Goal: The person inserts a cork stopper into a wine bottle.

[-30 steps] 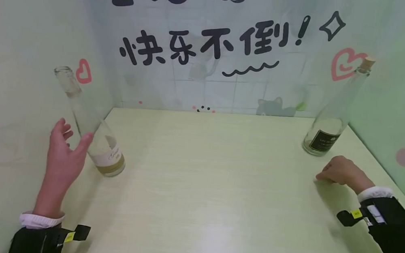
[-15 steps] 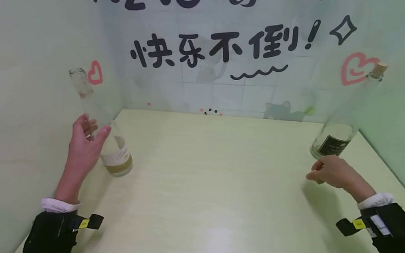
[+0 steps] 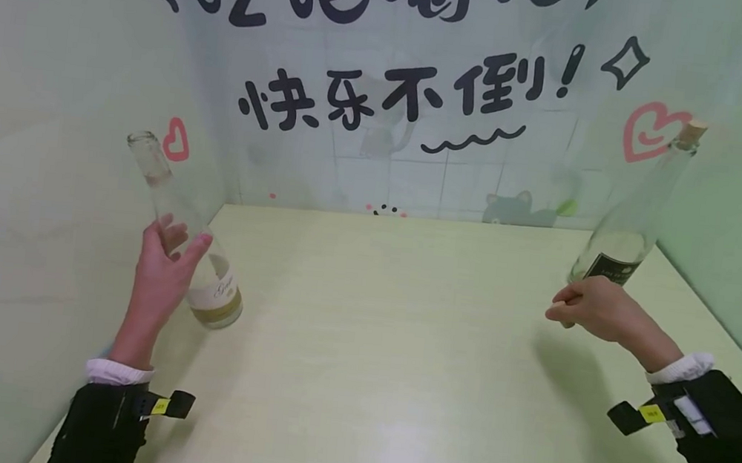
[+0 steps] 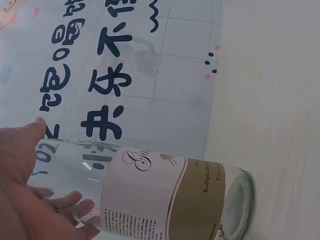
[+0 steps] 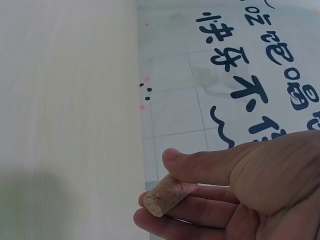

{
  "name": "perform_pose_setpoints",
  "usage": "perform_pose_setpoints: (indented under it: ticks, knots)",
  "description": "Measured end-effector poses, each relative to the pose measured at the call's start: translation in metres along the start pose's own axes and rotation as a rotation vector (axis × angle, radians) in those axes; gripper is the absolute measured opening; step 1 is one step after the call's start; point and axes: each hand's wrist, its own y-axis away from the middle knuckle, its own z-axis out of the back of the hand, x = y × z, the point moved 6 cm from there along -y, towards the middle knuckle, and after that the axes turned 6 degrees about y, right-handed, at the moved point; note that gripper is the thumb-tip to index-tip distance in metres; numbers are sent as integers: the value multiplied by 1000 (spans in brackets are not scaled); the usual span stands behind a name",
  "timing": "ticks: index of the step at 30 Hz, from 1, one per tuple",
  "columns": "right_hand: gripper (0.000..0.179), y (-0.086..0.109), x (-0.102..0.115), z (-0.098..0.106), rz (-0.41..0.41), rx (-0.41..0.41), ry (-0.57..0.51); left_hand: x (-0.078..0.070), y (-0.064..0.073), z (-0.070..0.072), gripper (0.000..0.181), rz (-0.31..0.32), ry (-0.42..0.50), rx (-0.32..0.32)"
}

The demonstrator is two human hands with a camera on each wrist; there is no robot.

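On the left of the head view a clear glass bottle (image 3: 216, 310) with a white and gold label and an uncorked mouth stands on the table. My left hand (image 3: 164, 271) grips its middle, thumb on the near side and fingers round behind the glass. The left wrist view shows those fingers through the bottle (image 4: 165, 192), just above the label. Over the right side of the table my right hand (image 3: 604, 314) pinches a small cork (image 5: 167, 195) between thumb and fingers. In the right wrist view one end of the cork points outward.
A second clear bottle (image 3: 626, 234), dark-labelled with a cork stopper (image 3: 693, 133) in its neck, stands behind my right hand at the back right. Walls with printed lettering (image 3: 411, 97) close off the pale table (image 3: 387, 337) at the back and sides.
My left hand has moved in and closed round the bottle. My right hand has lifted from the tabletop with the cork and shifted a little left.
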Motion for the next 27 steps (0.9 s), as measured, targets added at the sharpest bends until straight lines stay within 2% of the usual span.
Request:
perform_pose_setpoints:
  ticks: [10, 19, 27]
  knots:
    - [42, 2, 11, 11, -10, -29, -16, 3, -10, -3, 85, 20, -8, 4]
    - [41, 2, 21, 23, -3, -77, -20, 4, -13, -9, 85, -6, -11, 23]
    - [44, 5, 25, 28, -14, -127, -4, -1, -9, -25, 84, -64, -43, 85]
